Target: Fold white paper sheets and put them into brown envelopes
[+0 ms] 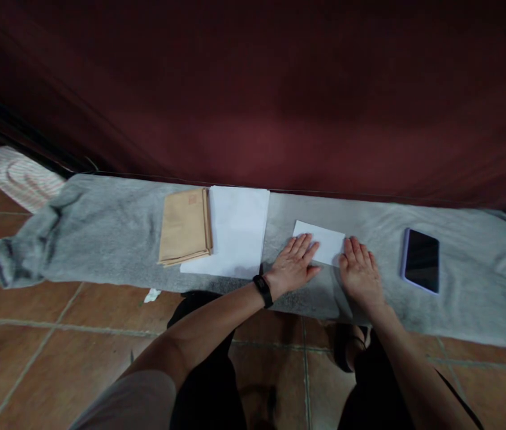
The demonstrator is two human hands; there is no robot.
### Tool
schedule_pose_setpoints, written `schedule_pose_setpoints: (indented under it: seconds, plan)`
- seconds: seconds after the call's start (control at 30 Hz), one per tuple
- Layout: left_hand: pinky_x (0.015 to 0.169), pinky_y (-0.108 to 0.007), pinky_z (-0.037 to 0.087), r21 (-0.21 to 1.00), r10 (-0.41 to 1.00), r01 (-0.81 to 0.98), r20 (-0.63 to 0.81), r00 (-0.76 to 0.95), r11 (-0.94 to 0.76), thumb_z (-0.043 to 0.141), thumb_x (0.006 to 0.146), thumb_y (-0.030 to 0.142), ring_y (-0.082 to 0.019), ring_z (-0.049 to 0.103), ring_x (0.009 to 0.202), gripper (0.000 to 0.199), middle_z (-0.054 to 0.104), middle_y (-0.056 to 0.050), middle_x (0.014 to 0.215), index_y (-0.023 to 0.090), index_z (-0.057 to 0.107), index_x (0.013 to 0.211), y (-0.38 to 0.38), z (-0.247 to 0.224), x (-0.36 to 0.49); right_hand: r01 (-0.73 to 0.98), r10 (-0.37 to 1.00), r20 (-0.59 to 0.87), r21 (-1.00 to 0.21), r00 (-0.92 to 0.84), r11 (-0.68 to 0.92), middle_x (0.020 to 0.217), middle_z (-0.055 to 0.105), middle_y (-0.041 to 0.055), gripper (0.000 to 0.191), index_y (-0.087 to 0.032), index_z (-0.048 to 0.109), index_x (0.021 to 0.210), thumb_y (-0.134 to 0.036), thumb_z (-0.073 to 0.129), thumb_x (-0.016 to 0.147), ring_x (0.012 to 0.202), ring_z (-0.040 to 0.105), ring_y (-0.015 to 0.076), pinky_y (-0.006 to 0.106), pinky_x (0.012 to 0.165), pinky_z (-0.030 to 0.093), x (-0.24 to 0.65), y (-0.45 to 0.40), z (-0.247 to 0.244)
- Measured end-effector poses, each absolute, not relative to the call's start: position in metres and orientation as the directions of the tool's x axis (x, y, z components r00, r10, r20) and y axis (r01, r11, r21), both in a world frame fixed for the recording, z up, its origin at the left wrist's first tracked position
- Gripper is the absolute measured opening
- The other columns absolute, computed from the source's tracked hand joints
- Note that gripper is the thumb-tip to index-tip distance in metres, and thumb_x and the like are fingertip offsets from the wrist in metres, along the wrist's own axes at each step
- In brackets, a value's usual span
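Both open, gripping nothing: left hand over small white paper, right hand at its right end, on surface. Larger sheets lay left, phone right. Flattening seemed in hand; next move likely called for even pressure.

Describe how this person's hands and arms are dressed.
The left hand and right hand wear no gloves. A black band with a dark, oblong face circles the left wrist; a plain greyish sleeve ends near that elbow. No band or sleeve shows on the right arm.
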State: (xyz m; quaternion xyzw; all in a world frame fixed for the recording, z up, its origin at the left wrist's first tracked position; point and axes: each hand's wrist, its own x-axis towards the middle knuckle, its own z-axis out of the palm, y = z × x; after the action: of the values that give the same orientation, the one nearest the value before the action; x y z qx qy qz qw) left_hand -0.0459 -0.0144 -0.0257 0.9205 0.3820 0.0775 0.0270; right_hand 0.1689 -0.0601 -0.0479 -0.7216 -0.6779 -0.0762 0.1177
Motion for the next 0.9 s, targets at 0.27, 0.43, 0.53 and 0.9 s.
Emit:
schedule_pose_setpoints:
  seconds: [0.27,0.43,0.53,0.9]
  plan:
    - [0.125,-0.044,0.016,0.182,0.714,0.692,0.126,0.689,-0.699,0.03,0.105,0.041,-0.024,0.02,0.154,0.058,0.027,-0.013,0.164,0.014,0.03,0.156,-0.012,-0.025,-0.045,0.949,0.939,0.306,-0.217,-0.156,0.228,0.161,0.034,0.0149,0.058,-0.011,0.028,0.158,-0.035,0.029,0.105,0.149,0.031,0.0254,0.046,0.12,0.033,0.143,-0.056,-0.038]
    - [0.125,-0.042,0.019,0.214,0.778,0.749,0.123,0.616,-0.627,0.027,0.104,0.029,-0.023,0.021,0.153,0.055,0.028,-0.013,0.164,0.009,0.033,0.154,-0.008,-0.028,-0.045,0.961,0.948,0.272,-0.175,-0.163,0.216,0.16,0.037,0.0134,0.057,-0.012,0.034,0.155,-0.039,0.03,0.106,0.148,0.033,0.0253,0.046,0.121,0.028,0.129,-0.057,-0.047]
    - [0.125,-0.043,0.019,0.206,0.823,0.796,0.137,0.552,-0.569,0.029,0.103,0.031,-0.024,0.021,0.153,0.057,0.028,-0.014,0.163,0.007,0.032,0.154,-0.002,-0.029,-0.048,0.974,0.95,0.289,-0.154,-0.118,0.168,0.16,0.037,0.0154,0.057,-0.01,0.035,0.154,-0.038,0.031,0.106,0.148,0.034,0.0265,0.046,0.12,0.028,0.132,-0.057,-0.051]
    - [0.126,-0.048,0.014,0.137,0.862,0.856,0.175,0.475,-0.499,0.032,0.102,0.032,-0.026,0.021,0.153,0.058,0.032,-0.014,0.162,0.006,0.034,0.154,0.007,-0.024,-0.042,0.987,0.94,0.34,-0.143,-0.019,0.072,0.155,0.044,0.0158,0.055,-0.009,0.037,0.153,-0.032,0.038,0.103,0.144,0.04,0.0277,0.046,0.117,0.031,0.142,-0.058,-0.053]
